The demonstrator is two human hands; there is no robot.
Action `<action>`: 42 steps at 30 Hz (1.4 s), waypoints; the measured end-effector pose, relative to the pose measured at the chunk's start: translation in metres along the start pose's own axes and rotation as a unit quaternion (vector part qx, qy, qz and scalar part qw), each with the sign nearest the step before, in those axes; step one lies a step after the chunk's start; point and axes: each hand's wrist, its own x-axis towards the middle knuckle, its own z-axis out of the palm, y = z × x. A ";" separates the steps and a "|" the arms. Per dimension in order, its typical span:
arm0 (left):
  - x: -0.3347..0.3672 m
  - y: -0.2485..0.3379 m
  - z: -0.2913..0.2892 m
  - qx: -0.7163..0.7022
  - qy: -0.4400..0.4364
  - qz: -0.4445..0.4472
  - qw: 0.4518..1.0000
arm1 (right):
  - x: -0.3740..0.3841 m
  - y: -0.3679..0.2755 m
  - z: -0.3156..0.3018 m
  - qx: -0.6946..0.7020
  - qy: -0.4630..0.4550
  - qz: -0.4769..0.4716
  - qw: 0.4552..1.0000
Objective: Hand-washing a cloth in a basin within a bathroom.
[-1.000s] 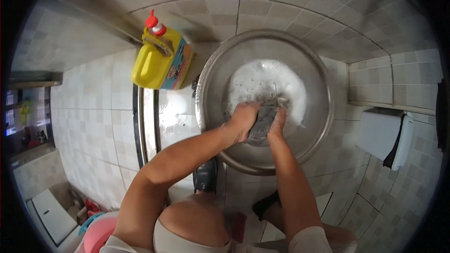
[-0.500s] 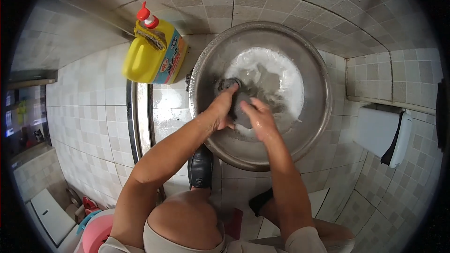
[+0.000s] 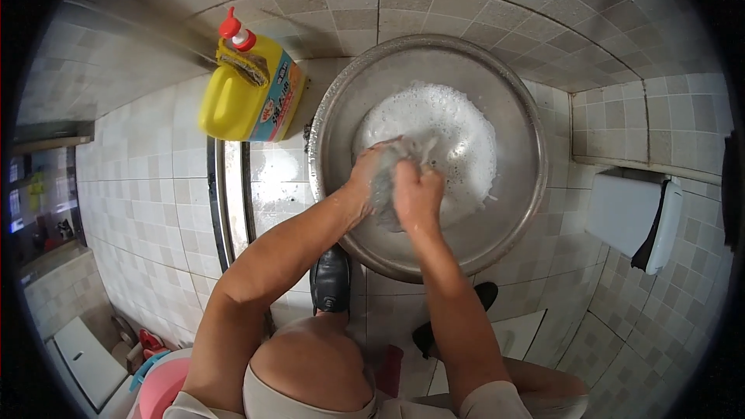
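Observation:
Inside a wide round metal basin [image 3: 508, 209], my two hands are close together over soapy water with white foam [image 3: 458, 116]. My left hand [image 3: 363, 178] is curled round a wet, dark grey cloth item [image 3: 383, 198], perhaps a sock, spotted with suds. On its right side, my right hand [image 3: 417, 192] is closed and pressed against the same item, smeared by motion. The exact shape of the cloth is hidden by the fingers and the blur.
A yellow jug [image 3: 233, 101] with a red pump top stands left of the basin, with a scouring pad [image 3: 247, 67] on it. Tiled walls rise behind. A white box-like fixture [image 3: 625, 213] is on the right. Black shoes [image 3: 331, 279] are below the basin.
My right hand has moved left and a little down against the cloth. More foam now covers the water, and a shoe shows further out at the lower right.

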 end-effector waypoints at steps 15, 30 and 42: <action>-0.021 0.008 0.040 0.152 0.134 -0.059 0.977 | 0.002 0.009 -0.009 -0.013 0.018 0.096 0.995; -0.022 -0.032 0.052 0.196 0.049 0.011 0.979 | 0.036 0.141 -0.031 0.179 0.193 0.123 0.957; -0.039 0.006 0.045 0.251 0.255 -0.095 0.929 | 0.042 0.123 -0.047 -0.170 -0.020 0.125 0.977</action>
